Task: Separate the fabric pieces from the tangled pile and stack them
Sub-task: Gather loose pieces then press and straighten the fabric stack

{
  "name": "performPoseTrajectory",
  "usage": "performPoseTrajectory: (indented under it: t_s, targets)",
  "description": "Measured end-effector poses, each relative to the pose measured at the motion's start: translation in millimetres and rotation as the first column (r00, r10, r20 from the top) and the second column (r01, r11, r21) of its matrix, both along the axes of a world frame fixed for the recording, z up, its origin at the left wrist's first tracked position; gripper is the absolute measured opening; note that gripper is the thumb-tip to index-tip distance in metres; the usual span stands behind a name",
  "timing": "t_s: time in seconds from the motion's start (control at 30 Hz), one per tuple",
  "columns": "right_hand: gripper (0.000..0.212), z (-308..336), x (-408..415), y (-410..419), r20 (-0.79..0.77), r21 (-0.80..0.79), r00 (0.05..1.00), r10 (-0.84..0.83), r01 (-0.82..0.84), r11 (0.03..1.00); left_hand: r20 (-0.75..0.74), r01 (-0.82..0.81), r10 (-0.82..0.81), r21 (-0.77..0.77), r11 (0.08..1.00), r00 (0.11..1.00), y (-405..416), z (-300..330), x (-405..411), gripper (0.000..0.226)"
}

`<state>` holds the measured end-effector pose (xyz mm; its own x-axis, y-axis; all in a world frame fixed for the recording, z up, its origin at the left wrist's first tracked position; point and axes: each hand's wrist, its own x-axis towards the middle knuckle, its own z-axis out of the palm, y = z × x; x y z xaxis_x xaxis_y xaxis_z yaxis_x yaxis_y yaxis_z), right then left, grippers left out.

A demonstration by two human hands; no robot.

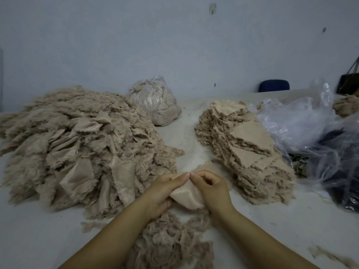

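Observation:
A big tangled pile point(77, 144) of beige frayed fabric pieces covers the left half of the white table. A neater stack point(244, 144) of the same pieces lies to the right of centre. In the near middle, my left hand point(165, 193) and my right hand point(211, 189) both pinch one beige fabric piece point(189, 199), their fingertips meeting at its top edge. The piece bulges between the two palms. A smaller heap of frayed scraps point(171, 241) lies below my wrists.
A clear plastic bag stuffed with beige scraps point(155, 101) stands at the back centre. Crumpled clear plastic bags point(303, 121) with dark contents lie at the right. A blue chair back point(274, 86) shows behind the table point(38, 239). Another person's hand point(345, 105) is at the far right.

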<state>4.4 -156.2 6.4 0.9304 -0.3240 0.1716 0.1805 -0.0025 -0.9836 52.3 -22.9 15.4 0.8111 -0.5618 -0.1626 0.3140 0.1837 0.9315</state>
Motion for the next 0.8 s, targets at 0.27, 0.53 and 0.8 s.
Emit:
performPoseTrajectory:
  t_s: [0.27, 0.53, 0.8]
  targets:
    - [0.027, 0.1, -9.7, -0.8, -0.199, 0.005, 0.961, 0.191, -0.193, 0.981, 0.112, -0.301, 0.299, -0.001, 0.954, 0.948, -12.5, -3.6, 6.6, 0.014]
    - [0.037, -7.3, -14.2, -5.5, -0.160, -0.116, 0.960, 0.232, -0.251, 0.961, 0.462, -0.516, 0.378, 0.218, 0.828, 0.802, -17.2, -5.0, 24.3, 0.016]
    - [0.056, -13.4, -35.5, -42.4, -0.321, -0.481, 0.947, 0.023, -0.184, 0.857, 0.593, -0.573, 0.325, 0.291, 0.766, 0.736, 25.0, 17.5, 64.2, 0.021]
